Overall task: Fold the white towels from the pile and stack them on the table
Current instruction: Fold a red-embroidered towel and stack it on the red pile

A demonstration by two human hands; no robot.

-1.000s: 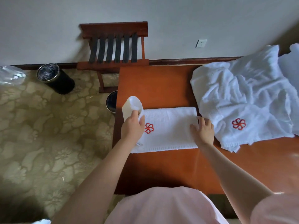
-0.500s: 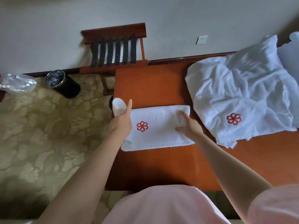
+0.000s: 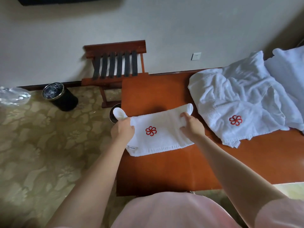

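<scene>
While you hold both ends: you look to be midway through folding the white terry towel with the red pinwheel emblem [image 3: 162, 139] across its length, so bring the ends in evenly, neither ahead of the other.
Left hand: your left hand [image 3: 122, 131] is clenched round the towel's left end, which curls up in a loop above the fist.
Right hand: your right hand [image 3: 192, 125] pinches the right end, fingers curled into the cloth, with the corner standing up behind them.
Towel: it lies on the glossy orange-brown wooden tabletop [image 3: 164, 170] at the left edge. Its near hem is flat and a small sewn label [image 3: 133, 147] shows at the near left corner.
Pile: the rumpled heap of white towels [image 3: 238, 102] sits to the right on the same tabletop, near your right hand. I cannot tell whether the two touch.
Fold: lay one end down flat first, then the other over it. Line the hems up along the near edge before you let go. Terry cloth is thick and springy, so press each crease with a flat palm.
Emblem: I judge it should finish on top and centred, so avoid burying it under a flap.
Edge: the left loop hangs over a small round dark bin on the floor [image 3: 113, 114], so draw the cloth inward, not outward.
Stack: no finished stack is in view, so set this one down square.
</scene>
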